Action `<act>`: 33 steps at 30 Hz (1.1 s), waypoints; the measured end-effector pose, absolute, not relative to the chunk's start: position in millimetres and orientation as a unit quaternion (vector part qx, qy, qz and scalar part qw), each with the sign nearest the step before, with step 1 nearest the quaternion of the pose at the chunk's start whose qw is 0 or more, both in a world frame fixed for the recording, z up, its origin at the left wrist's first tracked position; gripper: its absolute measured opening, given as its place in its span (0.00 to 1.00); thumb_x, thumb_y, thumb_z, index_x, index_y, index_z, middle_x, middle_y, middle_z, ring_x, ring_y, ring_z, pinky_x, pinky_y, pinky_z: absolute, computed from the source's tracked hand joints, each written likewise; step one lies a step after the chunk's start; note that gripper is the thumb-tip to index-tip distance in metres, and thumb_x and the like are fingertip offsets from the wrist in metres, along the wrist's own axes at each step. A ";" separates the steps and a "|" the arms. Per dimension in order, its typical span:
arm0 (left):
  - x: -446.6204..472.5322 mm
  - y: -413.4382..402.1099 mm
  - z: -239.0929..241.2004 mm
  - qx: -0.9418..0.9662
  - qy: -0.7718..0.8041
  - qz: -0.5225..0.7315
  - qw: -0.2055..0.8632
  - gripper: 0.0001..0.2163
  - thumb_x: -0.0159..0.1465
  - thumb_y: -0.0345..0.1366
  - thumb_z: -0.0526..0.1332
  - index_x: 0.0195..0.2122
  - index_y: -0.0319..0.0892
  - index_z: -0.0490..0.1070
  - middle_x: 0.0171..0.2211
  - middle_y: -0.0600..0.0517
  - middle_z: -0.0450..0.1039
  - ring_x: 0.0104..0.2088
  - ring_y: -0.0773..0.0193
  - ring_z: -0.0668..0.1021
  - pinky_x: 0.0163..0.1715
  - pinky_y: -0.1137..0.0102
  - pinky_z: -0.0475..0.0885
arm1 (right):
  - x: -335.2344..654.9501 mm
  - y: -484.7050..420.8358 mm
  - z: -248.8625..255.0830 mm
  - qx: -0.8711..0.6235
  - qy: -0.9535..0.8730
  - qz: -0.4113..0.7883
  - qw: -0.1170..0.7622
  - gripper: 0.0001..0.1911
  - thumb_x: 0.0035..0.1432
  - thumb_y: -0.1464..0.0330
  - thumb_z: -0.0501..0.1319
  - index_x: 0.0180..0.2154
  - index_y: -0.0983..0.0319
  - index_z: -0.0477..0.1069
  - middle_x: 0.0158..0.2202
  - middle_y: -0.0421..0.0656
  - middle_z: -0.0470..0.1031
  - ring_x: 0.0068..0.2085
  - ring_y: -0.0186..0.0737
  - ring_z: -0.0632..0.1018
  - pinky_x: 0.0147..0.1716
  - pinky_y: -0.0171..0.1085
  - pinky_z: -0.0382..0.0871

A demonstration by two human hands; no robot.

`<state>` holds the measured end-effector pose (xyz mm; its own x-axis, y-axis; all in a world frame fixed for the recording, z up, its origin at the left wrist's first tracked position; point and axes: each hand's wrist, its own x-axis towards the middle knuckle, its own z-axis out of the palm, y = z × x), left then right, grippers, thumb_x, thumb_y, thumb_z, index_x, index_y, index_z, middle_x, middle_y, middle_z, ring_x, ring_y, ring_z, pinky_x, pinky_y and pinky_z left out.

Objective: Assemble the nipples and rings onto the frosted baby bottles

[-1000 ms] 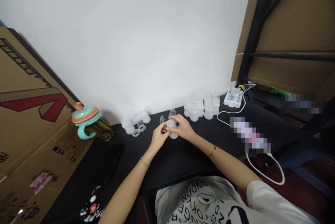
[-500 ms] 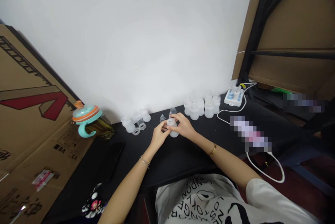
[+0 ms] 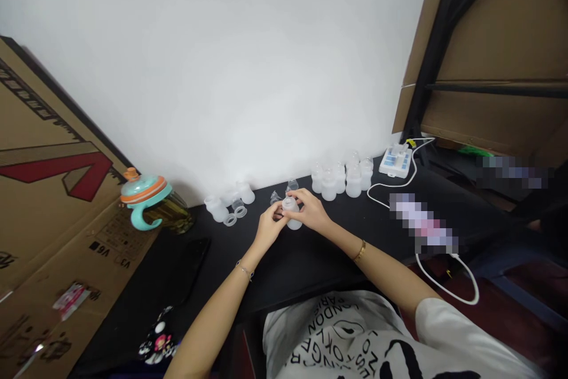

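A small frosted baby bottle [image 3: 294,223] stands upright on the black table between my two hands. My left hand [image 3: 268,225] is closed round the left side of its neck, thumb near the rim. From the right, my right hand [image 3: 313,210] grips the same neck, its fingers curved round the back. A translucent ring sits at the bottle's top, partly covered by my fingers. Just behind my hands are a clear bottle teat [image 3: 276,196] and another teat [image 3: 291,185]. Whether they touch my fingers I cannot tell.
Several capped bottles [image 3: 329,185] stand right, by the wall. Open bottles [image 3: 218,210] and clear rings [image 3: 230,219] lie left. A teal-lidded jug [image 3: 148,197], a dark phone [image 3: 194,261] and a keychain [image 3: 158,343] are further left. A power strip [image 3: 396,161] and white cable [image 3: 477,290] lie right.
Both hands stay on the bottle, with only a slight shift of the fingers at its neck. The whole view has moved a little.
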<state>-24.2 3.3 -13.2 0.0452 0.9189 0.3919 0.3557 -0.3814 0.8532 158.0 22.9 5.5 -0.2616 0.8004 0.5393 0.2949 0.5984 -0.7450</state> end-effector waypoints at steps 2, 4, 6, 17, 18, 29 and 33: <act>-24.4 3.2 -12.9 0.667 0.479 0.496 0.282 0.18 0.59 0.40 0.68 0.50 0.42 0.79 0.42 0.48 0.84 0.40 0.58 0.83 0.39 0.67 0.77 | 157.8 22.2 6.2 -0.370 -0.749 0.261 0.483 0.26 0.54 0.61 0.74 0.55 0.54 0.77 0.51 0.45 0.76 0.45 0.43 0.81 0.42 0.39 0.78; -24.6 3.0 -12.0 0.670 0.481 0.491 0.281 0.18 0.59 0.41 0.69 0.50 0.42 0.79 0.42 0.48 0.84 0.41 0.58 0.83 0.40 0.67 0.77 | 157.9 21.6 7.5 -0.374 -0.751 0.259 0.478 0.26 0.54 0.61 0.75 0.55 0.54 0.77 0.51 0.44 0.76 0.45 0.43 0.81 0.43 0.39 0.78; -24.9 2.8 -11.1 0.669 0.482 0.489 0.282 0.19 0.59 0.42 0.70 0.50 0.42 0.79 0.42 0.48 0.83 0.41 0.57 0.83 0.40 0.67 0.77 | 158.4 21.1 8.8 -0.375 -0.754 0.253 0.476 0.26 0.55 0.60 0.75 0.55 0.55 0.77 0.51 0.44 0.77 0.45 0.43 0.81 0.44 0.40 0.77; -24.9 2.4 -9.7 0.669 0.484 0.488 0.283 0.20 0.58 0.43 0.69 0.50 0.41 0.79 0.41 0.48 0.83 0.40 0.58 0.83 0.39 0.67 0.76 | 159.0 22.4 7.9 -0.370 -0.759 0.251 0.473 0.27 0.54 0.60 0.75 0.55 0.56 0.77 0.51 0.45 0.76 0.45 0.42 0.80 0.45 0.39 0.76; -24.7 1.8 -9.1 0.669 0.485 0.487 0.284 0.19 0.58 0.43 0.69 0.50 0.41 0.79 0.41 0.48 0.83 0.40 0.58 0.83 0.40 0.67 0.77 | 158.8 22.9 7.3 -0.370 -0.758 0.252 0.474 0.27 0.54 0.60 0.75 0.55 0.56 0.77 0.50 0.44 0.76 0.45 0.42 0.80 0.45 0.39 0.76; -24.7 1.8 -8.4 0.671 0.477 0.489 0.288 0.20 0.58 0.43 0.70 0.50 0.41 0.79 0.42 0.47 0.84 0.41 0.57 0.83 0.40 0.67 0.76 | 158.2 23.4 5.3 -0.360 -0.744 0.279 0.489 0.31 0.52 0.60 0.76 0.58 0.52 0.75 0.52 0.45 0.74 0.44 0.43 0.80 0.43 0.40 0.77; -24.2 1.4 -8.2 0.669 0.479 0.493 0.284 0.20 0.58 0.42 0.70 0.50 0.41 0.79 0.42 0.48 0.83 0.41 0.58 0.83 0.40 0.67 0.76 | 158.1 24.3 5.2 -0.352 -0.747 0.283 0.488 0.31 0.52 0.62 0.75 0.58 0.53 0.75 0.53 0.45 0.74 0.44 0.43 0.79 0.44 0.41 0.77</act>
